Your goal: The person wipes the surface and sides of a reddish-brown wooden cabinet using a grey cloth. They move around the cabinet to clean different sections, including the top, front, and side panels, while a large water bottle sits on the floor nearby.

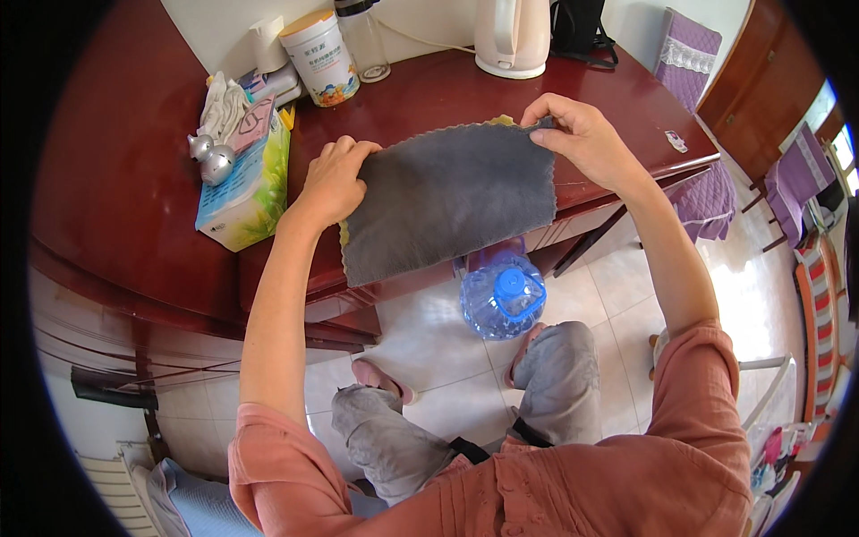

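A dark grey cleaning cloth (452, 201) with a wavy edge is stretched between my hands, over the front edge of the dark red desk. Slivers of yellow-green show along its top and left edges. My left hand (335, 183) grips the upper left corner, its fingertips partly hidden behind the cloth. At the upper right corner my right hand (577, 139) pinches the cloth between thumb and fingers. The cloth hangs tilted toward me, its lower edge past the desk front.
Left on the desk (626, 116) stands a tissue box (255, 192) with a silver figurine (215, 161). Behind are a white tub (320, 58), a glass jar (365, 45) and an electric kettle (512, 40). A large blue water bottle (504, 295) stands on the floor before my feet.
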Action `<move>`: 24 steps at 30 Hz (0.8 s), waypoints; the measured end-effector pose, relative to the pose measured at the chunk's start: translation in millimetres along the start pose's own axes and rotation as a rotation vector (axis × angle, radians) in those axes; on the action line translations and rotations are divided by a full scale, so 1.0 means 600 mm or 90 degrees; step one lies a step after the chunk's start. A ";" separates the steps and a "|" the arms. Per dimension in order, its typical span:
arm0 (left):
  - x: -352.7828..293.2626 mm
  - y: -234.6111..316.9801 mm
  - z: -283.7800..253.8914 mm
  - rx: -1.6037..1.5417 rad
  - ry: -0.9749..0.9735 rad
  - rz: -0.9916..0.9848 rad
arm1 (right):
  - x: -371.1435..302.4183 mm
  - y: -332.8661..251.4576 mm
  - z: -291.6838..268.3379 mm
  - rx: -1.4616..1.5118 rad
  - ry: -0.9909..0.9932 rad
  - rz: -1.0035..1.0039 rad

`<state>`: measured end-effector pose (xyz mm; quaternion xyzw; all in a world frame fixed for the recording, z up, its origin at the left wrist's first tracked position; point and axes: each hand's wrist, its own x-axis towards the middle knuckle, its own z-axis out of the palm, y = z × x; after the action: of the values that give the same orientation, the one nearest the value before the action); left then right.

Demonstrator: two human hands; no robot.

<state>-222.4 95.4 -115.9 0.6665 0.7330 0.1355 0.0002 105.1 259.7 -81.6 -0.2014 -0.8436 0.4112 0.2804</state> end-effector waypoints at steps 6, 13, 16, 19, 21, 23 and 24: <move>0.000 -0.011 -0.024 -0.104 0.084 -0.066 | 0.024 0.026 0.001 0.067 0.004 0.024; 0.023 -0.067 0.023 -0.011 0.031 -0.039 | 0.112 0.153 0.053 -0.329 0.006 -0.036; 0.012 -0.047 0.013 0.029 0.011 -0.117 | 0.128 0.154 0.056 -0.301 -0.045 0.057; 0.012 -0.044 -0.009 0.017 0.058 -0.115 | 0.136 0.137 0.044 -0.328 -0.049 0.047; 0.012 -0.019 -0.047 -0.044 0.134 -0.137 | 0.136 0.122 0.018 -0.229 0.009 0.071; -0.002 -0.015 -0.087 -0.056 0.248 -0.135 | 0.130 0.065 -0.001 -0.170 0.134 -0.087; -0.007 -0.023 -0.105 -0.040 0.324 -0.114 | 0.132 0.047 -0.013 -0.128 0.157 -0.086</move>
<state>-247.0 77.4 -58.8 0.5431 0.7610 0.3211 -0.1513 52.8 325.8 -75.8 -0.2203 -0.8511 0.2775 0.3874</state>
